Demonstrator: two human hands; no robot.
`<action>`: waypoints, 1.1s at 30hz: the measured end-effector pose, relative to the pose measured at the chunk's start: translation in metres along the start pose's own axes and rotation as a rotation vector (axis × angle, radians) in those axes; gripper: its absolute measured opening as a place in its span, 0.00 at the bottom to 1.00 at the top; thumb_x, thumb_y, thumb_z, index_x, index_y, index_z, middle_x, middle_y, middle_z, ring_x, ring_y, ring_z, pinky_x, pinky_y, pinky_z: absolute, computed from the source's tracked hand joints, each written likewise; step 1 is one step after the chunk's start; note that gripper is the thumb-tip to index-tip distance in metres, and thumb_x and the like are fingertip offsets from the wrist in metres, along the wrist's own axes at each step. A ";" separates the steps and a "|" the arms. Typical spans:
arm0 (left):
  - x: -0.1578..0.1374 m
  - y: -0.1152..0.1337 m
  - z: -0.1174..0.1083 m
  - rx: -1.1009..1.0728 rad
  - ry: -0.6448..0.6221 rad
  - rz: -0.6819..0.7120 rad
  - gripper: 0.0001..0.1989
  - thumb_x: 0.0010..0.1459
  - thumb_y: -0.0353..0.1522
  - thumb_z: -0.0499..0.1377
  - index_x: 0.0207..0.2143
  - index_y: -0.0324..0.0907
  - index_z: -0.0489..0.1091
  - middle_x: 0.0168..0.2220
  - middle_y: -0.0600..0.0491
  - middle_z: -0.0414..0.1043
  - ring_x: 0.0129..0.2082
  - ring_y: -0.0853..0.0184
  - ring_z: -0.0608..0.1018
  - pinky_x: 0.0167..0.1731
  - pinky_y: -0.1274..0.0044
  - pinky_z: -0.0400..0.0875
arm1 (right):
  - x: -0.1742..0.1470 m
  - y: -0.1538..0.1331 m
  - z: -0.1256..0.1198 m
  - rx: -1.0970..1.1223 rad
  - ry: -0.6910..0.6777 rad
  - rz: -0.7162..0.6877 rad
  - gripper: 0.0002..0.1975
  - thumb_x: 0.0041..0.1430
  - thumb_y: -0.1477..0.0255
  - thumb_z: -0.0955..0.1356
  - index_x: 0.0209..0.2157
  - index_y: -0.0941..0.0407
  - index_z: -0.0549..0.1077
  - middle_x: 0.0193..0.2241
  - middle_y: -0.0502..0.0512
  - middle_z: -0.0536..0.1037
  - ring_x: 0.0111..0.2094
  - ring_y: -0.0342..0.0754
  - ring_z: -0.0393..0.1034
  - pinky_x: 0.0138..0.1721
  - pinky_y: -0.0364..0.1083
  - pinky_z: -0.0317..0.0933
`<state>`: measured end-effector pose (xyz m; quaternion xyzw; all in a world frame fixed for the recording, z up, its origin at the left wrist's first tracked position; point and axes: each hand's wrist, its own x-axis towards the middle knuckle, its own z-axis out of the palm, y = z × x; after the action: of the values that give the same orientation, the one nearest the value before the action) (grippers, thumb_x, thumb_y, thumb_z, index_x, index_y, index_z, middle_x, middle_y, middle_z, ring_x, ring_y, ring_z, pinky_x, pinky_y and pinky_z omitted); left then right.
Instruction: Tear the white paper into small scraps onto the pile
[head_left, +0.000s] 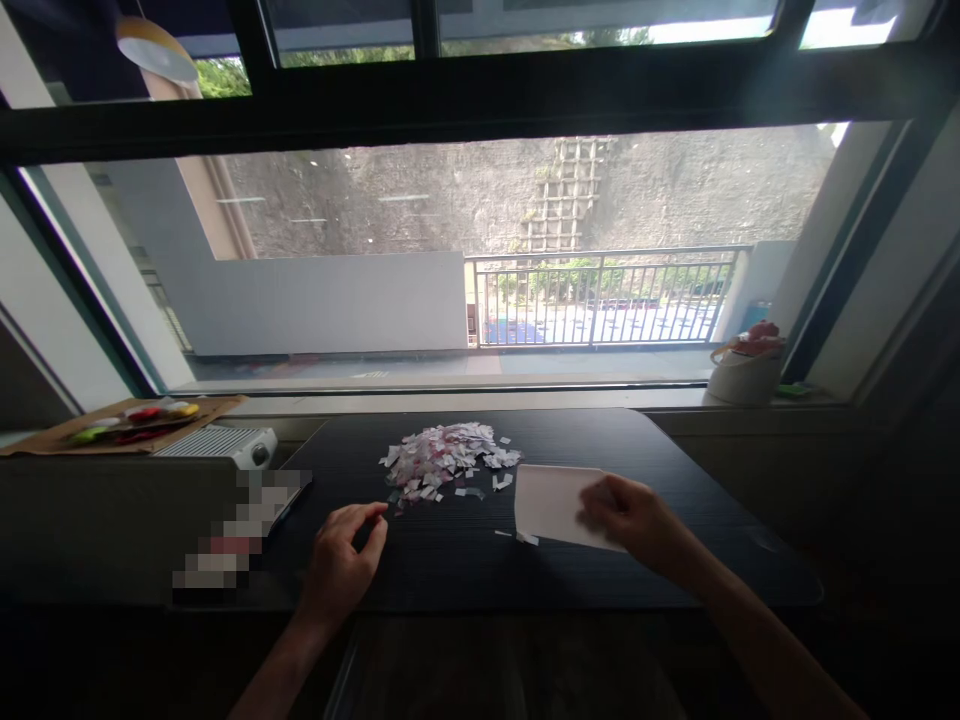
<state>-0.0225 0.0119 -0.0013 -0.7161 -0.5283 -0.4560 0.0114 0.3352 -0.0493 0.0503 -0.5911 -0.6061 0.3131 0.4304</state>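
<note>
A heap of small paper scraps (442, 455), mostly white with some pinkish ones, lies on the dark table (450, 570). My left hand (351, 545) is just in front of the heap's left side, thumb and forefinger apart, with nothing visible between them. To the right of the heap, my right hand (622, 510) grips the right side of a flat white piece of paper (551, 500). Motion smears its fingertips a little. A few loose scraps (527, 539) are at the paper's lower left corner.
A pixelated item (255, 520) lies along the table's left edge. Behind it are a white ridged appliance (225, 443) with a knob and a brown board (37, 432) bearing colourful pieces. A white pot (742, 378) stands on the window sill at the right.
</note>
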 end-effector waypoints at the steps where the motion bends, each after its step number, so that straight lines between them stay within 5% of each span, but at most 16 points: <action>1: 0.000 0.000 0.000 -0.002 0.001 0.000 0.14 0.52 0.39 0.53 0.32 0.44 0.75 0.31 0.51 0.78 0.35 0.61 0.77 0.41 0.69 0.72 | -0.001 0.000 -0.003 0.016 -0.001 0.001 0.09 0.53 0.64 0.66 0.30 0.56 0.70 0.27 0.54 0.79 0.30 0.53 0.77 0.27 0.47 0.67; 9: 0.000 0.000 0.000 0.012 -0.003 0.002 0.14 0.52 0.39 0.53 0.32 0.43 0.75 0.32 0.50 0.78 0.36 0.61 0.77 0.41 0.69 0.73 | 0.000 -0.006 0.011 0.074 -0.084 -0.037 0.08 0.55 0.66 0.66 0.30 0.57 0.70 0.28 0.55 0.79 0.32 0.52 0.76 0.32 0.47 0.68; 16: 0.001 0.001 -0.002 0.007 -0.010 0.006 0.13 0.51 0.39 0.54 0.32 0.44 0.75 0.31 0.51 0.78 0.35 0.61 0.78 0.42 0.69 0.73 | -0.007 0.006 -0.024 0.135 -0.034 0.030 0.14 0.48 0.60 0.71 0.25 0.57 0.71 0.24 0.52 0.77 0.28 0.50 0.74 0.27 0.45 0.64; 27: 0.003 -0.003 -0.003 0.016 -0.024 -0.026 0.15 0.50 0.42 0.54 0.31 0.45 0.76 0.32 0.51 0.79 0.36 0.59 0.78 0.42 0.67 0.73 | 0.019 0.050 -0.007 0.323 0.062 0.057 0.23 0.48 0.61 0.71 0.44 0.57 0.69 0.33 0.54 0.79 0.36 0.52 0.74 0.35 0.49 0.68; 33: 0.002 -0.005 -0.004 0.015 -0.026 -0.052 0.16 0.50 0.44 0.53 0.32 0.44 0.75 0.33 0.50 0.79 0.37 0.58 0.78 0.42 0.66 0.73 | 0.010 0.045 -0.010 0.274 0.015 -0.027 0.17 0.52 0.64 0.68 0.42 0.58 0.72 0.33 0.53 0.78 0.36 0.51 0.73 0.36 0.47 0.66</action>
<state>-0.0292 0.0140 0.0002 -0.7079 -0.5502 -0.4429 -0.0017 0.3646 -0.0364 0.0164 -0.5208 -0.5625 0.3826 0.5157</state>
